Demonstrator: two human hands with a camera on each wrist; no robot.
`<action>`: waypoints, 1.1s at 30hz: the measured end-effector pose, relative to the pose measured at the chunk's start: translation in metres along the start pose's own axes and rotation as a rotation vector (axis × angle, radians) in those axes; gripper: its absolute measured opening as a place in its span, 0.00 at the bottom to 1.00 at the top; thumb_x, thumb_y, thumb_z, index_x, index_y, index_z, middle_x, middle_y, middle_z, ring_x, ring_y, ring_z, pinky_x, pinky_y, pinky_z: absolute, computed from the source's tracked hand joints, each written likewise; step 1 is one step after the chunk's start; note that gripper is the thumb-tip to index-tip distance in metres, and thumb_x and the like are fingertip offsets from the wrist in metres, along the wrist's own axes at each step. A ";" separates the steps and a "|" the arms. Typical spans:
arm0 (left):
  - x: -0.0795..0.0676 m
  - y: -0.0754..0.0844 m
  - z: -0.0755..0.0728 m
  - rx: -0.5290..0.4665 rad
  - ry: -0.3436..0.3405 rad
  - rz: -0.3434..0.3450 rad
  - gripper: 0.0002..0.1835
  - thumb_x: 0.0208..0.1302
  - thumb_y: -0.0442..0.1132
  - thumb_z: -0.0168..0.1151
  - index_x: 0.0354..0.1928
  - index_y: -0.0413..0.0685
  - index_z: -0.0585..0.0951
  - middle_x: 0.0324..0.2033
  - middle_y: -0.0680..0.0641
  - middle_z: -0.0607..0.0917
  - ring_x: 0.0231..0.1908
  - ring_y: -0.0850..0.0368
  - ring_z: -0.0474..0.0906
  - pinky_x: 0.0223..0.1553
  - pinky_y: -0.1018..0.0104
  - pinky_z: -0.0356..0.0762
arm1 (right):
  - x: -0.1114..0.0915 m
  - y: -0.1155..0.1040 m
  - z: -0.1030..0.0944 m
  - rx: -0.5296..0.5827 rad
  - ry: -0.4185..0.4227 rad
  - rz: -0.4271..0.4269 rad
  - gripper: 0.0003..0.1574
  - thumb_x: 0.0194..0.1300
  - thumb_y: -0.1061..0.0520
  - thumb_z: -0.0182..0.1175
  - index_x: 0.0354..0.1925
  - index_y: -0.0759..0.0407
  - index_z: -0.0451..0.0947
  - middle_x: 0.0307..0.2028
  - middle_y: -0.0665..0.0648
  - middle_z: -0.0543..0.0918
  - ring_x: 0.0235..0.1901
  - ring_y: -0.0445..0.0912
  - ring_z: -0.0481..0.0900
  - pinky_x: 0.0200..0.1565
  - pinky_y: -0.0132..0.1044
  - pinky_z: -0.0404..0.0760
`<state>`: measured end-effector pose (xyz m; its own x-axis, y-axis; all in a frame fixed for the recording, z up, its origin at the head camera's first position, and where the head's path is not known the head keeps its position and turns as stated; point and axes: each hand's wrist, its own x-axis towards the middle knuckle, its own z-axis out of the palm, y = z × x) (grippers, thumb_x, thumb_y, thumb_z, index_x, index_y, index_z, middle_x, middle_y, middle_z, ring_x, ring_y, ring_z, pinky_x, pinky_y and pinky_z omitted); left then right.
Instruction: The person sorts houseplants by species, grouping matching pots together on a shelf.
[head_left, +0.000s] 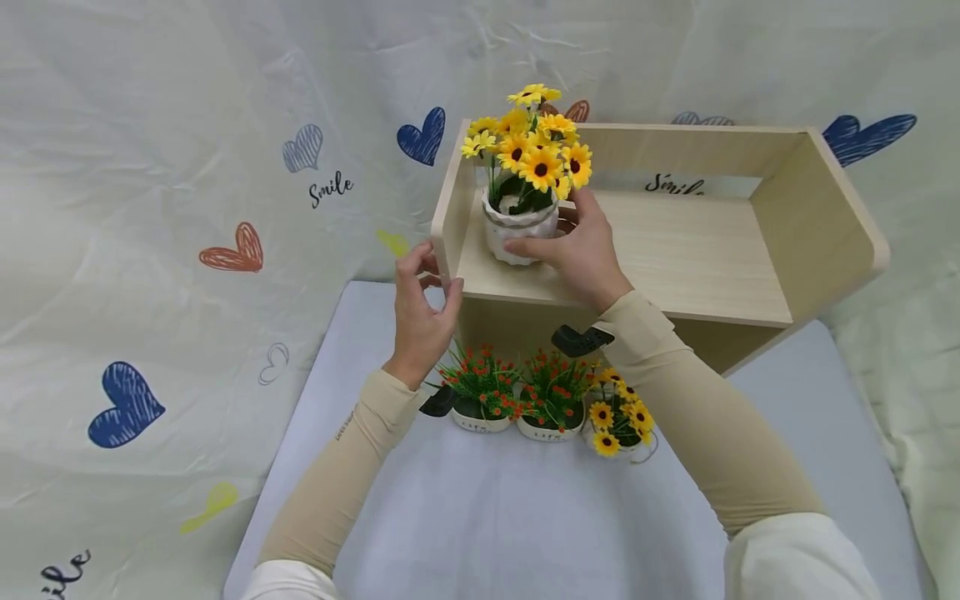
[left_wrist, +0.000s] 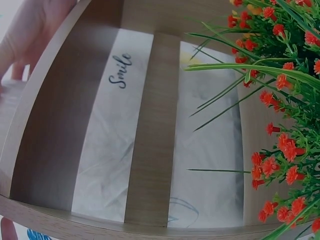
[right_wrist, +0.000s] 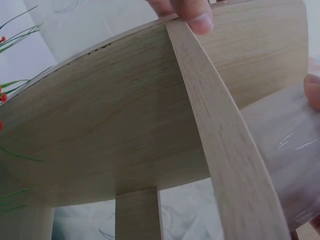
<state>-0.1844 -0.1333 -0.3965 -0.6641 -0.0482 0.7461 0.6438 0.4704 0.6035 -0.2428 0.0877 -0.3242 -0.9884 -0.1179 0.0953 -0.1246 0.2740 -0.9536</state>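
Observation:
On the upper board of a pale wooden shelf [head_left: 697,250] stands a white pot [head_left: 517,237] of yellow artificial sunflowers [head_left: 536,150], near the left side panel. My right hand [head_left: 581,250] grips this pot from its right, thumb across the front and fingers behind. In the right wrist view the pot [right_wrist: 295,145] shows beside the board edge. My left hand [head_left: 423,312] holds the shelf's left side panel [head_left: 450,217] by its front edge, thumb at the front and fingers on the outer side. The thumb [right_wrist: 200,20] also shows on that edge.
Two white oval pots of red-flowered plants [head_left: 480,392] and a smaller pot of yellow sunflowers [head_left: 618,417] stand in a row before the shelf's lower level. They sit on a white-covered table [head_left: 487,517]. A heart-printed cloth [head_left: 187,167] hangs behind.

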 end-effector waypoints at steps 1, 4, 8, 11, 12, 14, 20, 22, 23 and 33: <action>0.000 0.001 0.000 0.005 -0.002 0.001 0.30 0.67 0.27 0.63 0.66 0.42 0.61 0.47 0.33 0.74 0.47 0.42 0.75 0.45 0.58 0.82 | 0.001 0.000 0.001 -0.006 -0.002 0.000 0.66 0.48 0.46 0.83 0.77 0.36 0.57 0.73 0.49 0.69 0.68 0.47 0.72 0.66 0.47 0.76; 0.000 0.002 0.001 0.015 -0.008 0.006 0.30 0.68 0.28 0.63 0.66 0.42 0.61 0.47 0.32 0.74 0.47 0.41 0.75 0.44 0.57 0.82 | 0.005 0.002 0.002 -0.014 -0.008 0.001 0.62 0.48 0.46 0.83 0.75 0.37 0.60 0.72 0.49 0.70 0.68 0.47 0.73 0.66 0.47 0.76; 0.000 0.002 0.001 0.025 -0.010 0.009 0.30 0.68 0.28 0.63 0.66 0.43 0.61 0.47 0.32 0.75 0.48 0.41 0.75 0.44 0.56 0.83 | 0.008 0.003 0.003 -0.019 -0.018 0.002 0.62 0.48 0.46 0.83 0.75 0.37 0.61 0.71 0.49 0.71 0.68 0.47 0.73 0.67 0.46 0.76; 0.000 0.002 0.002 0.030 -0.012 0.006 0.30 0.68 0.28 0.63 0.66 0.43 0.61 0.47 0.33 0.75 0.48 0.42 0.76 0.45 0.56 0.83 | 0.010 0.004 0.003 -0.020 -0.021 0.001 0.62 0.47 0.46 0.83 0.74 0.36 0.61 0.71 0.49 0.71 0.67 0.46 0.74 0.66 0.46 0.77; 0.000 0.002 0.002 0.027 -0.012 0.005 0.30 0.68 0.28 0.63 0.66 0.43 0.61 0.47 0.33 0.75 0.48 0.42 0.76 0.45 0.56 0.83 | 0.010 0.004 0.004 -0.022 -0.021 0.004 0.62 0.47 0.45 0.84 0.74 0.35 0.61 0.71 0.49 0.71 0.67 0.46 0.74 0.66 0.46 0.77; 0.000 0.003 0.002 0.026 -0.011 0.001 0.30 0.68 0.28 0.63 0.66 0.43 0.61 0.47 0.32 0.75 0.47 0.42 0.76 0.45 0.57 0.83 | 0.010 0.004 0.004 -0.022 -0.022 0.009 0.62 0.47 0.45 0.84 0.74 0.35 0.61 0.71 0.49 0.72 0.67 0.46 0.74 0.66 0.47 0.77; -0.001 0.002 0.003 0.032 0.006 -0.011 0.30 0.67 0.27 0.63 0.66 0.43 0.62 0.46 0.33 0.76 0.47 0.42 0.76 0.45 0.57 0.82 | 0.010 0.005 0.005 -0.051 -0.034 0.016 0.62 0.48 0.43 0.83 0.75 0.36 0.60 0.71 0.50 0.72 0.66 0.47 0.75 0.67 0.46 0.77; -0.001 0.002 0.003 0.033 0.008 -0.010 0.30 0.67 0.27 0.63 0.66 0.43 0.62 0.46 0.33 0.76 0.47 0.42 0.76 0.45 0.57 0.82 | 0.010 0.006 0.005 -0.067 -0.038 0.008 0.62 0.49 0.42 0.82 0.76 0.36 0.60 0.71 0.50 0.72 0.66 0.48 0.75 0.68 0.46 0.76; -0.001 0.002 0.003 0.032 0.008 -0.008 0.30 0.67 0.27 0.63 0.66 0.43 0.62 0.47 0.33 0.76 0.46 0.42 0.76 0.45 0.58 0.82 | 0.010 0.006 0.004 -0.075 -0.038 0.003 0.63 0.49 0.41 0.82 0.76 0.36 0.59 0.71 0.50 0.72 0.67 0.48 0.75 0.69 0.46 0.76; -0.002 0.002 0.004 0.021 0.000 -0.011 0.29 0.67 0.27 0.62 0.65 0.43 0.61 0.48 0.33 0.75 0.46 0.42 0.76 0.44 0.59 0.82 | 0.010 0.010 0.004 -0.065 -0.043 -0.042 0.61 0.50 0.43 0.82 0.76 0.38 0.60 0.71 0.52 0.73 0.66 0.48 0.76 0.69 0.46 0.76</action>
<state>-0.1836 -0.1290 -0.3975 -0.6709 -0.0538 0.7396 0.6285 0.4880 0.6056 -0.2540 0.0848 -0.3336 -0.9777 -0.1710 0.1216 -0.1730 0.3293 -0.9283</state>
